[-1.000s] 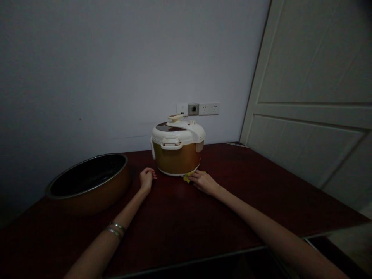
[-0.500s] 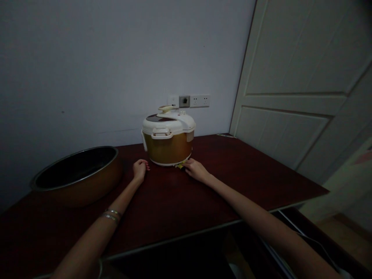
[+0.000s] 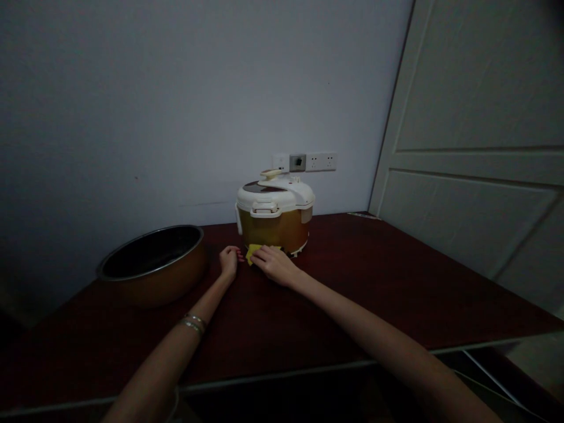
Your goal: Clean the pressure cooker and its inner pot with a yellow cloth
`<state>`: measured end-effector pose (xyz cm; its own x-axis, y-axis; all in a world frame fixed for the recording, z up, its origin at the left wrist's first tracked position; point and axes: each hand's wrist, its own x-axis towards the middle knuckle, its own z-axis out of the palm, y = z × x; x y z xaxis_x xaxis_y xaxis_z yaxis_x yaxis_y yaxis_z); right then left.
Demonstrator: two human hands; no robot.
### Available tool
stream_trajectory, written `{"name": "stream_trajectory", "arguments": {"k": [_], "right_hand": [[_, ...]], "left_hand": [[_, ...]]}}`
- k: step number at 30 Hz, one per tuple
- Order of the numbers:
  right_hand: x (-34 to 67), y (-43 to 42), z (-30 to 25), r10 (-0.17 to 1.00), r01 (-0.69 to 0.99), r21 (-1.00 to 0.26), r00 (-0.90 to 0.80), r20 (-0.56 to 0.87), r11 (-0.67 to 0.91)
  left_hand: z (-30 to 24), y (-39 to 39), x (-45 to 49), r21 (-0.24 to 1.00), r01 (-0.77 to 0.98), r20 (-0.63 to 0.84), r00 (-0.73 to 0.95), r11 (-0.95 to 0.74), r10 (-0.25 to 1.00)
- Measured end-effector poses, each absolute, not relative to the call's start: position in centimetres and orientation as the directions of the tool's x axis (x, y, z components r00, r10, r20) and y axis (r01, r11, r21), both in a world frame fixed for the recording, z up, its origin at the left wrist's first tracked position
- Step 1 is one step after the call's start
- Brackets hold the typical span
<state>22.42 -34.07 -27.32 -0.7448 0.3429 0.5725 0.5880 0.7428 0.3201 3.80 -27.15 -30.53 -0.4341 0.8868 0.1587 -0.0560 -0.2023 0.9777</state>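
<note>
A white-lidded electric pressure cooker with a gold-brown body stands upright on the dark red table. My right hand is closed on a yellow cloth and presses it to the lower front of the cooker, by its base. Part of the cloth is hidden under my fingers. To the left of it, my left hand rests on the table close to the cooker's lower left side. Its fingers are curled in, with nothing visible in them.
A wide brown pot with a dark inside and metal rim stands on the table at the left. Wall sockets are behind the cooker. A panelled white door borders the table at the right.
My right hand has moved left with the yellow cloth along the cooker's base, from its right corner to the front. My left hand keeps its place beside the cooker. The view has shifted left.
</note>
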Motion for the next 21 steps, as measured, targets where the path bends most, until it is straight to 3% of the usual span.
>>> {"name": "stream_trajectory", "arguments": {"k": [5, 9, 12, 15, 18, 21], "right_hand": [[19.8, -31.7, -26.4, 0.367, 0.623, 0.299, -0.712, 0.598, 0.723], [20.1, -31.2, -26.9, 0.344, 0.542, 0.129, -0.682, 0.646, 0.831], [21.4, -31.8, -27.2, 0.293, 0.416, 0.014, -0.664, 0.688, 0.909], [23.9, -32.8, -27.6, 0.226, 0.341, 0.015, -0.654, 0.722, 0.940], [26.9, -33.7, -28.4, 0.232, 0.360, 0.018, -0.638, 0.734, 0.933], [29.5, -34.2, -30.1, 0.252, 0.382, 0.014, -0.637, 0.728, 0.924]], "left_hand": [[-29.7, -29.3, 3.8, 0.982, -0.127, 0.094, -0.321, -0.141, 0.942], [-29.7, -30.9, 5.1, 0.976, -0.166, 0.105, -0.206, -0.140, 0.973], [-29.7, -30.9, 5.7, 0.973, -0.166, 0.112, -0.263, -0.160, 0.958], [-28.8, -29.9, 5.2, 0.974, -0.133, 0.134, -0.317, -0.184, 0.939], [-26.5, -28.2, 4.1, 0.936, -0.054, 0.292, -0.426, -0.347, 0.856], [-24.2, -26.5, 3.4, 0.831, 0.165, 0.532, -0.516, -0.531, 0.671]]}}
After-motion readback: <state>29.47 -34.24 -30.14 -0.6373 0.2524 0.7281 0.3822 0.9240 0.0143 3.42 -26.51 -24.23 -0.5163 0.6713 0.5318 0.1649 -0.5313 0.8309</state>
